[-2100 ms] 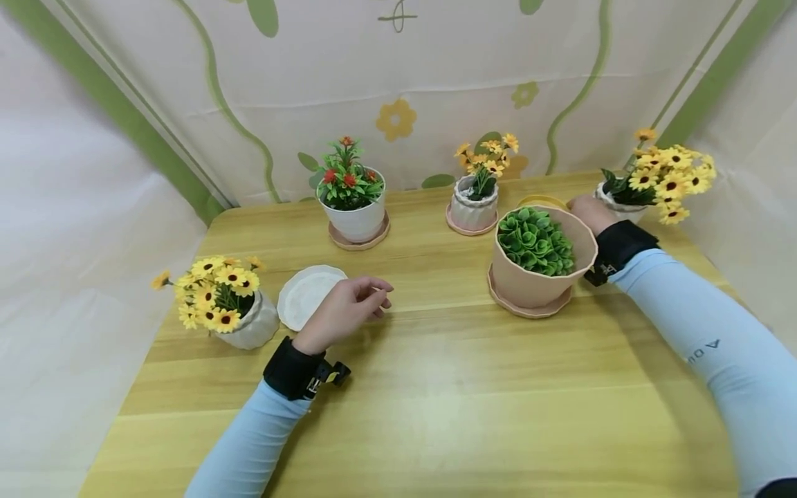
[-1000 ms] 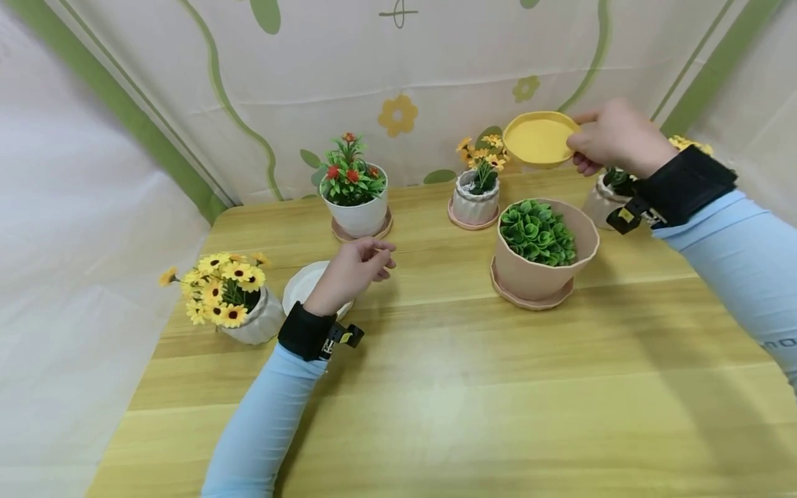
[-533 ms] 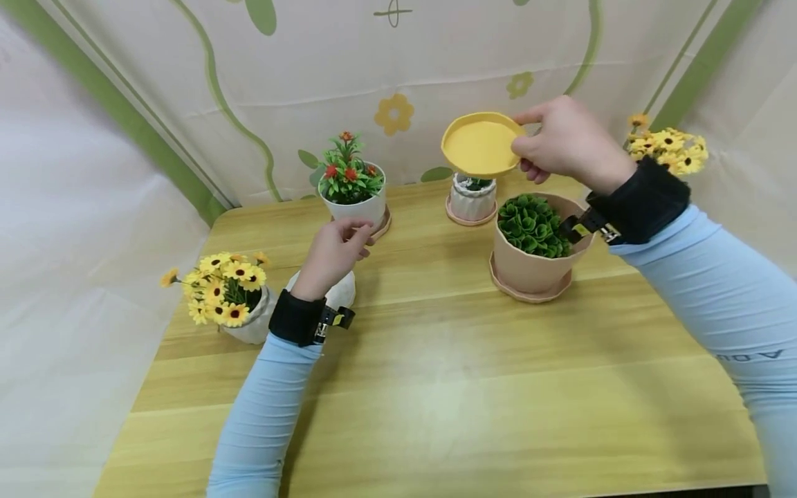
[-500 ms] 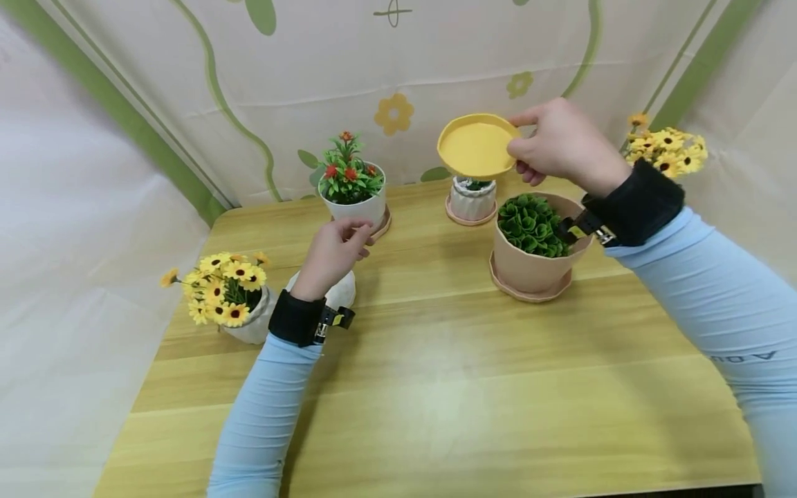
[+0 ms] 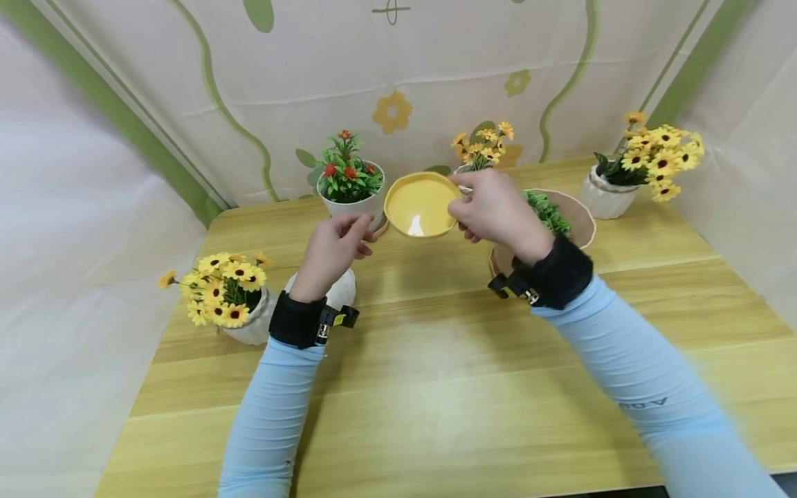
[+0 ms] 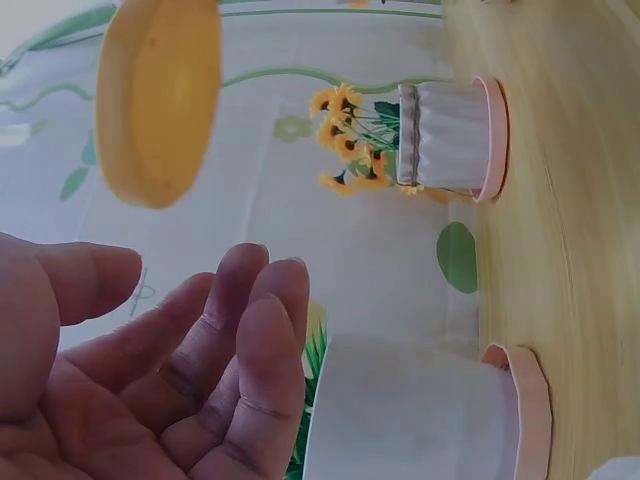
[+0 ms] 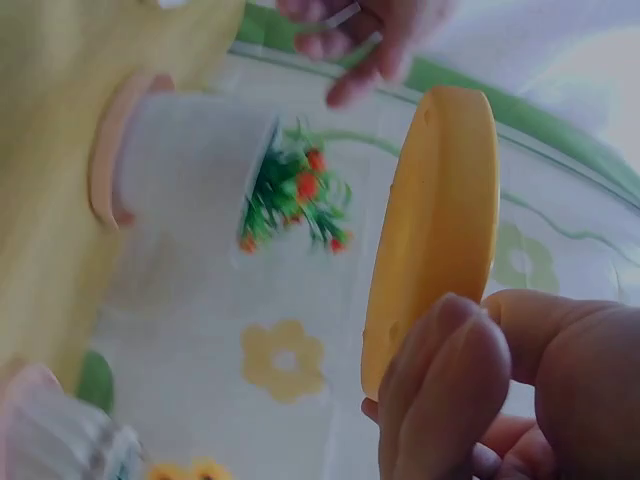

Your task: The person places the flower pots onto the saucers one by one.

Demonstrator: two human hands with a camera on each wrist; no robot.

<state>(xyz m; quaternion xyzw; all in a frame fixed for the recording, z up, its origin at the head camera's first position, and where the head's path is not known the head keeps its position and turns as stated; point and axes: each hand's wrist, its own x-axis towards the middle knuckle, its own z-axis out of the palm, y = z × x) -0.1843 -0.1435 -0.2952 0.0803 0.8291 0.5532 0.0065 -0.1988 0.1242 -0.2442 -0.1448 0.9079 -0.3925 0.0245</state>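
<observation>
My right hand (image 5: pixel 498 211) pinches the right rim of a yellow plant saucer (image 5: pixel 418 202) between thumb and fingers, above the table. The right wrist view shows the yellow saucer (image 7: pixel 440 230) tilted in that grip. My left hand (image 5: pixel 331 252) hovers to the left of the saucer with its fingers loosely bent and holds nothing. In the left wrist view a gap separates its fingertips (image 6: pixel 268 330) from the yellow saucer. Below the left hand lies a white saucer (image 5: pixel 344 290), partly hidden by the hand and wrist.
Left stands a white pot of yellow flowers (image 5: pixel 249 321). A red-flowered plant (image 5: pixel 349 176) and a small orange-flowered plant (image 5: pixel 486 146) stand at the back on pink saucers. A large peach pot (image 5: pixel 575 214) is partly behind my right hand. Another yellow-flowered pot (image 5: pixel 607 197) stands far right.
My right hand has picked up the yellow saucer from behind the peach pot, raised it, and carried it left and lower toward my left hand. My left hand has shifted slightly away from me.
</observation>
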